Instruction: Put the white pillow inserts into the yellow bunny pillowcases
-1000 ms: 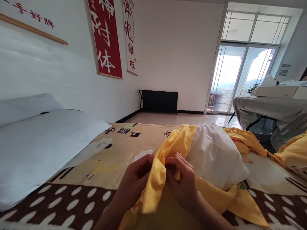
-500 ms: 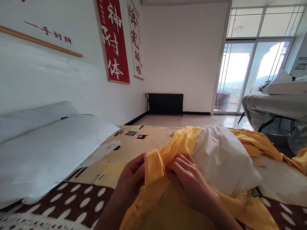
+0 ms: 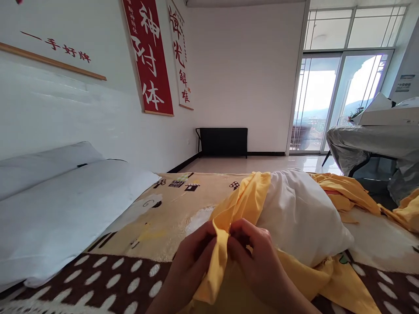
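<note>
A white pillow point(image 3: 301, 218) lies on the patterned blanket point(image 3: 157, 218), half inside a yellow pillowcase point(image 3: 244, 200). My left hand point(image 3: 193, 261) and my right hand point(image 3: 253, 255) both pinch the bunched yellow edge of the pillowcase at the pillow's near end. The fingers of each hand are closed on a fold of the cloth, and the two hands almost touch. The yellow fabric drapes down between my wrists and under the pillow.
Two bare white pillows point(image 3: 65, 205) lie at the left against the wall. More yellow cloth point(image 3: 347, 189) lies behind the pillow and at the far right. A covered table point(image 3: 369, 146) stands at the right, a black bench point(image 3: 223, 140) by the far wall.
Both hands have shifted their hold along the pillowcase edge and drawn closer together, gathering the fabric into a tighter fold. The view has moved slightly.
</note>
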The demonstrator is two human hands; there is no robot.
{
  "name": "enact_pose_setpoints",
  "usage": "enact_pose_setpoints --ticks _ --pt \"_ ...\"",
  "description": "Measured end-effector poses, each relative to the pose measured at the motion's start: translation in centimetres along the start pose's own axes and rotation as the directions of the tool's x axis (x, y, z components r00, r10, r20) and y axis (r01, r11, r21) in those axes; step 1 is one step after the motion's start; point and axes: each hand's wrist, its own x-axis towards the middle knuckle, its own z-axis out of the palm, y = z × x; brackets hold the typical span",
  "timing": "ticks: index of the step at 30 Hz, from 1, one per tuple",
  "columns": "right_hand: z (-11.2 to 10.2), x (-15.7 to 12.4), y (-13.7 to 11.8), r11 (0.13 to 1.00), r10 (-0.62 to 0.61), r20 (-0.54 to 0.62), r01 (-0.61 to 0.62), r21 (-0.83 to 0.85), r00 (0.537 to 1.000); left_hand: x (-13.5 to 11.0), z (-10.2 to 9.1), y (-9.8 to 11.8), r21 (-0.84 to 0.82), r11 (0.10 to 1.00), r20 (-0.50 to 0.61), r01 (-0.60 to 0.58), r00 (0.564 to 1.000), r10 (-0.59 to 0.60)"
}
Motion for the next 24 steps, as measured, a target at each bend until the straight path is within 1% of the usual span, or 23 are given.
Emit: enact_pose_setpoints --ticks 2,4,6,8,9,11,13,15,16,18,20,21,23,24 --pt "0.0 0.1 0.2 1.0 -0.008 0.002 0.008 0.014 1.0 0.1 -0.4 -0.1 0.035 0.997 0.052 -0.062 0.997 0.06" --pt "0.1 0.2 0.4 0.999 -0.028 0.001 0.028 0.045 1.0 0.4 -1.2 -0.3 0.138 0.978 0.112 -0.157 0.984 0.142" --pt "0.1 0.2 0.7 0.995 -0.036 -0.008 0.037 0.088 0.999 0.6 -1.9 -0.5 0.249 0.94 0.144 -0.234 0.969 0.203" --pt "0.1 0.2 0.9 0.994 -0.038 -0.012 0.039 0.102 0.999 0.6 -2.3 -0.7 0.313 0.913 0.104 -0.26 0.965 0.24" --pt "0.2 0.3 1.0 0.995 -0.041 -0.009 0.042 0.096 0.999 0.6 -2.3 -0.7 0.313 0.911 0.055 -0.267 0.963 0.263" --pt "0.2 0.3 1.0 0.996 -0.059 -0.007 0.06 0.073 0.998 0.3 -2.1 -0.8 0.259 0.919 -0.018 -0.297 0.95 0.312" --pt "0.2 0.3 0.9 0.996 -0.083 -0.016 0.083 0.04 0.996 0.0 -1.7 -0.6 0.169 0.94 -0.036 -0.295 0.952 0.305" --pt "0.2 0.3 0.9 0.993 -0.122 -0.025 0.122 0.001 0.992 -0.2 -1.4 -0.4 0.126 0.96 0.009 -0.251 0.968 0.252" --pt "0.2 0.3 0.9 0.989 -0.145 -0.028 0.145 -0.021 0.989 -0.3 -1.3 -0.3 0.139 0.963 0.031 -0.232 0.973 0.23" --pt "0.3 0.2 1.0 0.979 -0.197 -0.029 0.195 -0.06 0.98 -0.3 -1.2 -0.2 0.235 0.942 0.043 -0.24 0.971 0.237" --pt "0.4 0.1 1.2 0.966 -0.243 -0.03 0.239 -0.099 0.97 -0.3 -1.1 -0.3 0.347 0.901 0.016 -0.261 0.962 0.273" --pt "0.4 0.1 1.3 0.958 -0.266 -0.032 0.261 -0.118 0.963 -0.4 -1.1 -0.4 0.381 0.889 -0.012 -0.253 0.96 0.278" --pt "0.5 0.0 1.6 0.939 -0.316 -0.037 0.306 -0.157 0.948 -0.5 -1.1 -0.5 0.381 0.899 -0.054 -0.215 0.966 0.254" --pt "0.6 0.0 1.7 0.928 -0.342 -0.039 0.33 -0.175 0.939 -0.5 -1.1 -0.5 0.344 0.919 -0.054 -0.192 0.973 0.224"
